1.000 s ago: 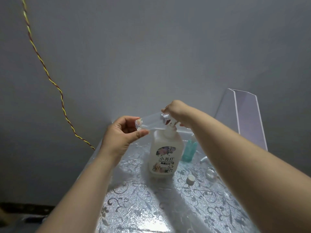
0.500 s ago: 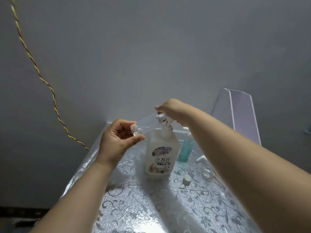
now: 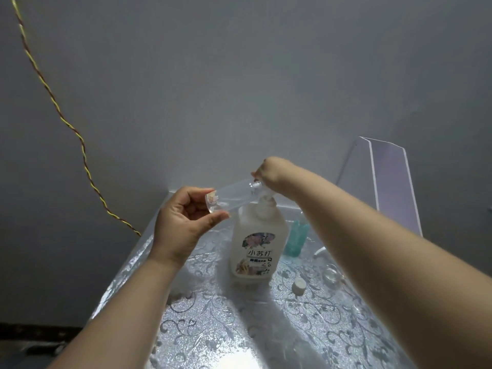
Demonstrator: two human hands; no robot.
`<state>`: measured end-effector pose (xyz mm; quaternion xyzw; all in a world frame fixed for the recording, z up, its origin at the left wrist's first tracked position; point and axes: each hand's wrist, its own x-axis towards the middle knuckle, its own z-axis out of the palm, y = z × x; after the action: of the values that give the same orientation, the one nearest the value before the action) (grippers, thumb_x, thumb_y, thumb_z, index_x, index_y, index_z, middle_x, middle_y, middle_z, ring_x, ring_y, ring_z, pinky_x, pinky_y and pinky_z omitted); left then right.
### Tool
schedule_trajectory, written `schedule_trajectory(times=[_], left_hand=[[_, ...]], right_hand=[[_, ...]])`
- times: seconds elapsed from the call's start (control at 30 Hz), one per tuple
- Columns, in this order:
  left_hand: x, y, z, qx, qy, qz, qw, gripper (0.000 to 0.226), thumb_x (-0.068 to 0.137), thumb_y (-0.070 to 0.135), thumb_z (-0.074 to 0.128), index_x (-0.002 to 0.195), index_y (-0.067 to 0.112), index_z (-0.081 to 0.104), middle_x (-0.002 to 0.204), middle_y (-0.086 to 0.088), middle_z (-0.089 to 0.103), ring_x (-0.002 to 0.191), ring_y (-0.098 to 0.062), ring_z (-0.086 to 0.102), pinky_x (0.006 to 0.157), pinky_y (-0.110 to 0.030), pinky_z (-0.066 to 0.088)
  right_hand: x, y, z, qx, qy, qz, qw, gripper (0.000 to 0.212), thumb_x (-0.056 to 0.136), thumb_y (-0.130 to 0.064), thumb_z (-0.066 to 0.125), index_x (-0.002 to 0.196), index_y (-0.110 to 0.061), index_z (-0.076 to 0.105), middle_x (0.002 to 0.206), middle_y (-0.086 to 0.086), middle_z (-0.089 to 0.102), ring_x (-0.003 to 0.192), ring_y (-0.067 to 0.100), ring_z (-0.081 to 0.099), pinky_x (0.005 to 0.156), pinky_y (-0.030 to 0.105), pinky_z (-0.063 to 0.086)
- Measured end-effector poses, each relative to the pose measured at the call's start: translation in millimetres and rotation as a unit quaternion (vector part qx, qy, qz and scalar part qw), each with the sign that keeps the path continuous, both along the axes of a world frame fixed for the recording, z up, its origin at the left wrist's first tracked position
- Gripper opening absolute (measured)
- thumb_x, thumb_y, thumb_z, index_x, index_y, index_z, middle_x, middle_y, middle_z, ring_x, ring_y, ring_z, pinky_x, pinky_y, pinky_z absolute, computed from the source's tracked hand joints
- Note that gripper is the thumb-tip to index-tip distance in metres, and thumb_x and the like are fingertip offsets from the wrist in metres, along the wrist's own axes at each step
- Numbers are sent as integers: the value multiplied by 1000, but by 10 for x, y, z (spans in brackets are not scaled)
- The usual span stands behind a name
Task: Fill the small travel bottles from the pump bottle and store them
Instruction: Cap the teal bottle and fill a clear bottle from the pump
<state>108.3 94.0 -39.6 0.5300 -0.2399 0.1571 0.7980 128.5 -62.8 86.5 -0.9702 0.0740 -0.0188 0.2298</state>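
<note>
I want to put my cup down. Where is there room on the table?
Bare table lies in front of the pump bottle, between left arm and right arm. Right of it is crowded: teal bottle, white cap, small clear container.

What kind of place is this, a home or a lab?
Probably a plain room at home: a table with a flowery plastic cover against a bare grey wall, a household pump bottle on it, and a twisted wire hanging down the wall.
</note>
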Motion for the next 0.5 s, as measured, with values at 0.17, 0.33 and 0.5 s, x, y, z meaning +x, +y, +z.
schedule_trajectory(times=[0.17, 0.33, 0.5], left_hand=[[11, 38, -17, 6, 6, -2, 1000, 55, 36, 50, 92, 82, 29, 72, 77, 6, 73, 74, -3, 68, 67, -17, 55], [-21, 1, -26, 22, 11, 4, 1000, 50, 39, 49, 92, 81, 31, 71, 75, 9, 71, 71, -2, 65, 67, -18, 55], [-33, -42, 8, 16, 28, 15, 999, 37, 53, 16, 80, 87, 19, 64, 78, 5, 70, 73, -6, 64, 66, -18, 55]], right_hand=[[-61, 45, -53, -3, 21, 3, 1000, 35, 98, -10, 44, 128, 4, 53, 133, 18, 54, 124, 33, 52, 99, 33, 43], [-65, -22, -58, 38, -5, 26, 999, 38, 100, -21, 43, 125, 3, 57, 127, 20, 59, 115, 32, 57, 93, 32, 45], [-98, -119, 252, 37, -56, 48, 997, 44, 96, -37, 50, 104, 2, 69, 92, 11, 66, 79, 21, 53, 71, 28, 43]])
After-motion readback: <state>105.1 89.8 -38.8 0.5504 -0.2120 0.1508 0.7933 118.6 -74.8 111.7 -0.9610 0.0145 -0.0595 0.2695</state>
